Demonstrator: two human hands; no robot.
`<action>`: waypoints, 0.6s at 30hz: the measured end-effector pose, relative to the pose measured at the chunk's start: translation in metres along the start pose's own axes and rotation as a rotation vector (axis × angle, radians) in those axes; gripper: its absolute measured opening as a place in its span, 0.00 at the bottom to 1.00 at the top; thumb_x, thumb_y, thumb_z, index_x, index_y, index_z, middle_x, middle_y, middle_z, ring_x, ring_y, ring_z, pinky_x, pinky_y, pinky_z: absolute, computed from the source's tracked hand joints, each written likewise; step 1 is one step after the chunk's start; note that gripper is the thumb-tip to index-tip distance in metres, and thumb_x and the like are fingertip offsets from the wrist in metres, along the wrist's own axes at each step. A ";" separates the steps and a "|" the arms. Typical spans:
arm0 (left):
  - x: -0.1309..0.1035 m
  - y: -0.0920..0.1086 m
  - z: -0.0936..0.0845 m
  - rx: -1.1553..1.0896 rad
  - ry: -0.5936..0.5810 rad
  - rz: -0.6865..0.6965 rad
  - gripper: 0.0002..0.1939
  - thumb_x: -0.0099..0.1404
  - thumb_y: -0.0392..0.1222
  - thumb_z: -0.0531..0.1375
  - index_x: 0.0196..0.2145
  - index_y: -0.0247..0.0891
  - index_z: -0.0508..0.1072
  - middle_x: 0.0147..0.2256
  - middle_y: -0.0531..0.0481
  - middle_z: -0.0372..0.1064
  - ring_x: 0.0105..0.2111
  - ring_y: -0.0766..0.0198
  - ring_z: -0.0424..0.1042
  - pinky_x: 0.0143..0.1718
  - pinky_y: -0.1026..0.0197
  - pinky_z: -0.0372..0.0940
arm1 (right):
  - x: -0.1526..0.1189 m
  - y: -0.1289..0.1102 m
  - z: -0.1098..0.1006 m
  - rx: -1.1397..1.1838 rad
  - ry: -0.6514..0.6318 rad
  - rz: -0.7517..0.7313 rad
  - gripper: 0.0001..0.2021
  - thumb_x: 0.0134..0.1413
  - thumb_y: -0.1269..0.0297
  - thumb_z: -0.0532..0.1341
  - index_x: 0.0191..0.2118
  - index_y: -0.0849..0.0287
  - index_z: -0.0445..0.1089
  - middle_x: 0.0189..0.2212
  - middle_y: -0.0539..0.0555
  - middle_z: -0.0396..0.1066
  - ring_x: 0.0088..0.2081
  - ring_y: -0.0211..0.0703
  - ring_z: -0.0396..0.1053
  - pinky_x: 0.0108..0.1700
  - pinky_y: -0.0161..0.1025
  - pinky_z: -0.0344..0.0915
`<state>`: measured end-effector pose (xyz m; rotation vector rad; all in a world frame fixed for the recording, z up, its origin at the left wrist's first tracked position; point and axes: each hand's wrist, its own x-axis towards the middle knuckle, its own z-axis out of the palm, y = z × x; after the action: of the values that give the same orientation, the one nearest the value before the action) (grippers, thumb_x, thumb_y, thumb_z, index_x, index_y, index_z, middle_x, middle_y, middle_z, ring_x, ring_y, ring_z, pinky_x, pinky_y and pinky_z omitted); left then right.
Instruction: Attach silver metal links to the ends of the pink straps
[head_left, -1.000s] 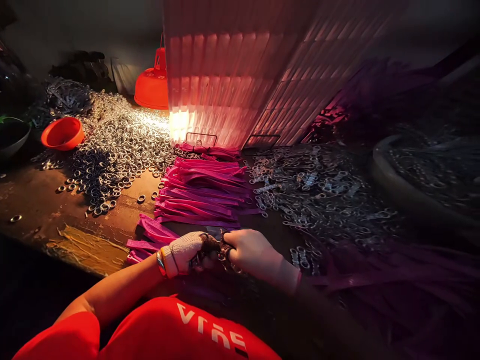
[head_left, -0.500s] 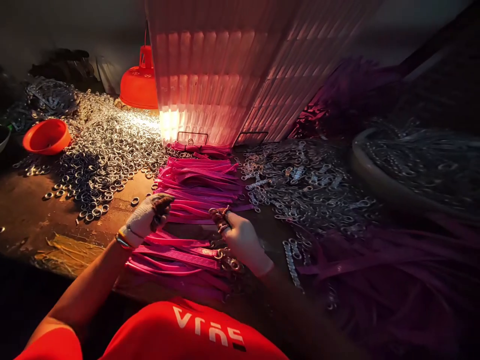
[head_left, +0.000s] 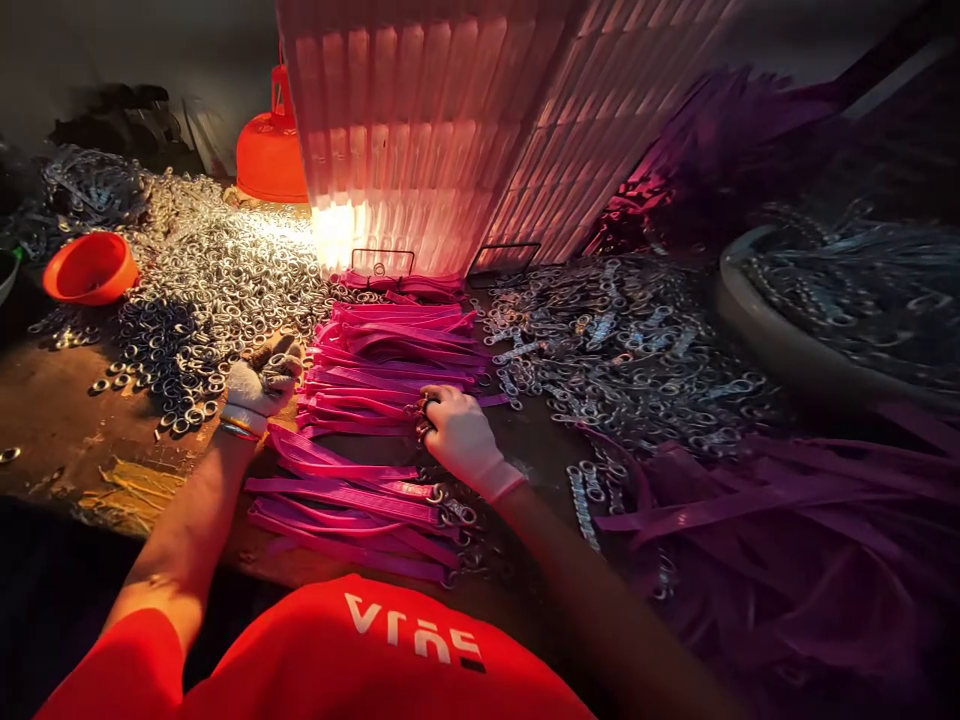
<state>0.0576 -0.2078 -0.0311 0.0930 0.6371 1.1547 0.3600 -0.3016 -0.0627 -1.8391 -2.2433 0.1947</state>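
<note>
My left hand (head_left: 259,388), in a pale glove with dark-stained fingertips, is at the near edge of a heap of metal rings (head_left: 217,290). Its fingers are curled together, and what they hold, if anything, is hidden. Fingers bent and closed, my right hand (head_left: 459,432) is over the right ends of an upper row of pink straps (head_left: 375,385); I cannot make out what is in its grip. Closer to me lies a second bunch of pink straps (head_left: 352,500), with metal snap hooks (head_left: 454,510) at the right ends.
An orange-red lamp (head_left: 271,155) hangs over the rings beside a translucent corrugated panel (head_left: 420,130). An orange bowl (head_left: 91,268) stands left. Metal snap hooks (head_left: 622,350) are heaped right, near a large basin (head_left: 739,290). Loose purple straps (head_left: 787,540) cover the right front.
My left hand has moved left, away from the straps, to the edge of the ring heap. My right hand has shifted slightly up. The view has tilted a little.
</note>
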 end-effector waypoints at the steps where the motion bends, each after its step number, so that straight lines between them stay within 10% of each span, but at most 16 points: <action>1: 0.002 -0.002 0.000 0.005 -0.016 -0.006 0.17 0.74 0.45 0.50 0.50 0.36 0.72 0.33 0.42 0.69 0.28 0.65 0.69 0.15 0.74 0.53 | 0.001 0.000 0.001 0.003 -0.001 -0.005 0.13 0.52 0.75 0.58 0.42 0.65 0.76 0.55 0.63 0.70 0.55 0.57 0.64 0.54 0.48 0.60; 10: 0.021 -0.019 0.019 0.093 -0.094 -0.229 0.19 0.76 0.48 0.49 0.36 0.34 0.73 0.22 0.51 0.61 0.18 0.71 0.60 0.12 0.75 0.45 | -0.039 -0.010 -0.013 0.201 0.144 -0.105 0.10 0.55 0.75 0.59 0.40 0.63 0.75 0.54 0.62 0.71 0.54 0.54 0.65 0.55 0.48 0.61; 18: 0.025 -0.082 0.061 0.420 -0.219 -0.321 0.07 0.70 0.40 0.58 0.38 0.34 0.74 0.24 0.52 0.62 0.17 0.74 0.58 0.12 0.77 0.46 | -0.074 -0.027 -0.007 0.305 0.113 -0.120 0.12 0.50 0.79 0.60 0.40 0.62 0.76 0.50 0.60 0.73 0.50 0.51 0.68 0.52 0.46 0.65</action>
<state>0.1625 -0.2050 -0.0233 0.4522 0.6626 0.6774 0.3493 -0.3794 -0.0564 -1.5159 -2.1034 0.3785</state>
